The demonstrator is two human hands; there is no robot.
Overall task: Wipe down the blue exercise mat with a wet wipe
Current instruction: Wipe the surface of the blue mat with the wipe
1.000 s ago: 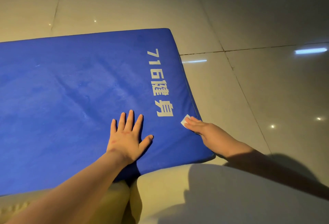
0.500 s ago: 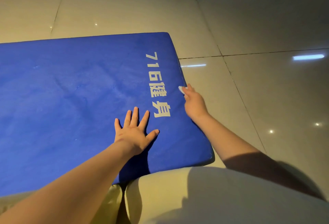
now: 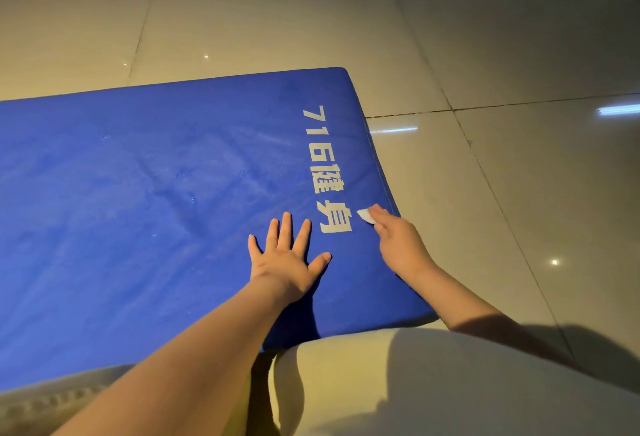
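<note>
The blue exercise mat (image 3: pixel 138 200) lies flat on the floor, with white characters printed along its right end. My left hand (image 3: pixel 287 259) presses flat on the mat, fingers spread, just left of the lowest character. My right hand (image 3: pixel 398 241) is near the mat's right edge and holds a small white wet wipe (image 3: pixel 364 216) against the surface under its fingertips. Only a corner of the wipe shows beyond the fingers.
Glossy beige floor tiles (image 3: pixel 519 193) surround the mat on the far and right sides, with light reflections. My knees in pale trousers (image 3: pixel 398 383) are at the mat's near edge.
My right hand slid the wipe away along the right edge, then drew it back toward me to beside the lowest character. My left hand stayed pressed flat.
</note>
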